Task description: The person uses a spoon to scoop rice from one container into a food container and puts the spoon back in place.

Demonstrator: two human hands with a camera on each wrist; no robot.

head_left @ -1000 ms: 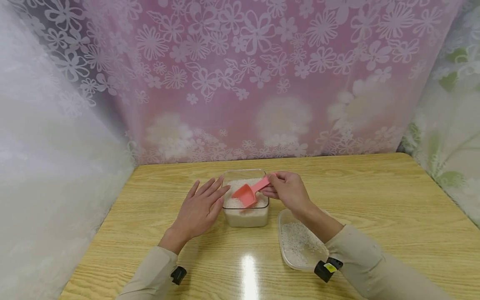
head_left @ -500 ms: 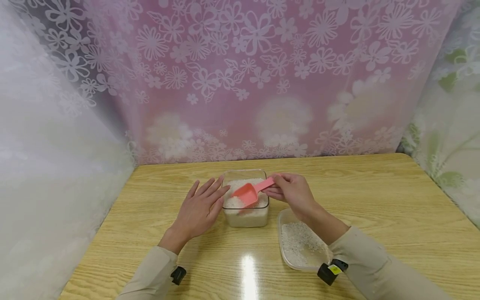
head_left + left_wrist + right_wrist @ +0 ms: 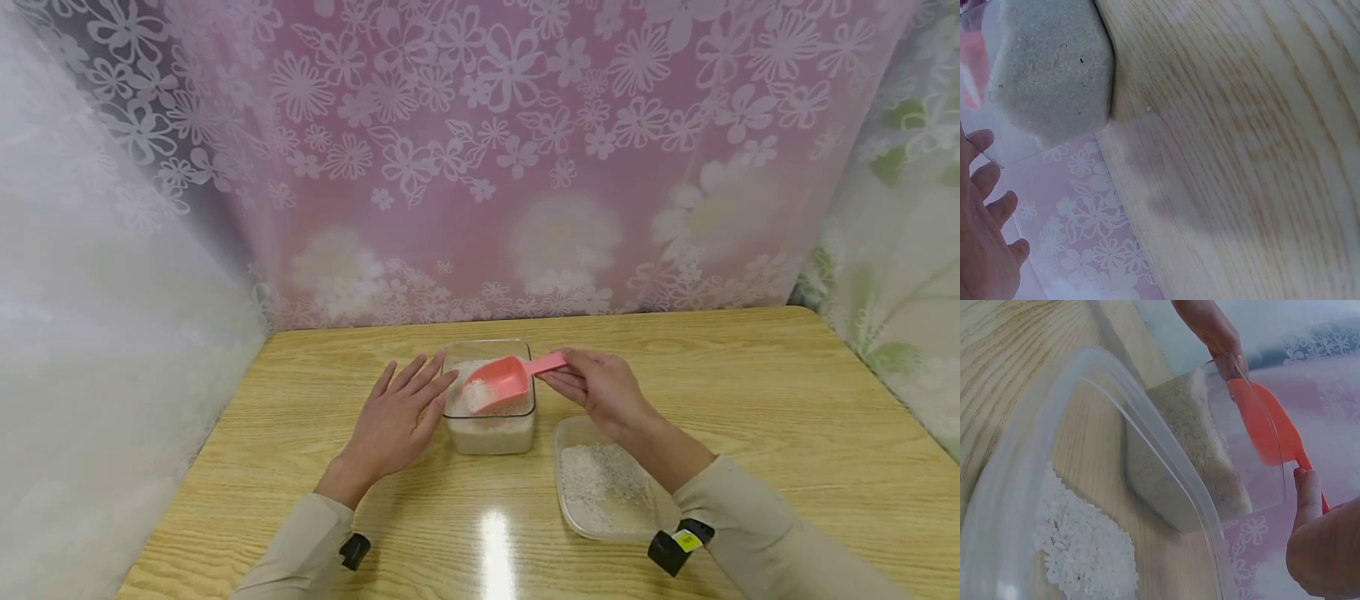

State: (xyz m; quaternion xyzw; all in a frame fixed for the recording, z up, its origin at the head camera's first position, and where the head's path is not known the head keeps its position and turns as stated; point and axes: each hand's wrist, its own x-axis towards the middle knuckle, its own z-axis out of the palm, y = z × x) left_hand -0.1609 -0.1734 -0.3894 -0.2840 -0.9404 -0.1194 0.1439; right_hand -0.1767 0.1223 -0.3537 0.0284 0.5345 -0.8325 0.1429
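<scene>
At the mouth of the glass container (image 3: 491,436), the pink scoop (image 3: 512,380) has levelled and shifted rightward, now carrying rice (image 3: 478,395); this scooping looks nearly done. The right hand's (image 3: 606,393) grip pinches its handle (image 3: 546,363); the left hand (image 3: 393,417), fingers spread, touches the container's left rim.

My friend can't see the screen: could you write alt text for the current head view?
A person's right hand holds a pink scoop carrying rice inside the top of a clear container, the left hand at its side. A second container, holding less rice, sits nearer on the wooden table before a pink floral curtain.
</scene>
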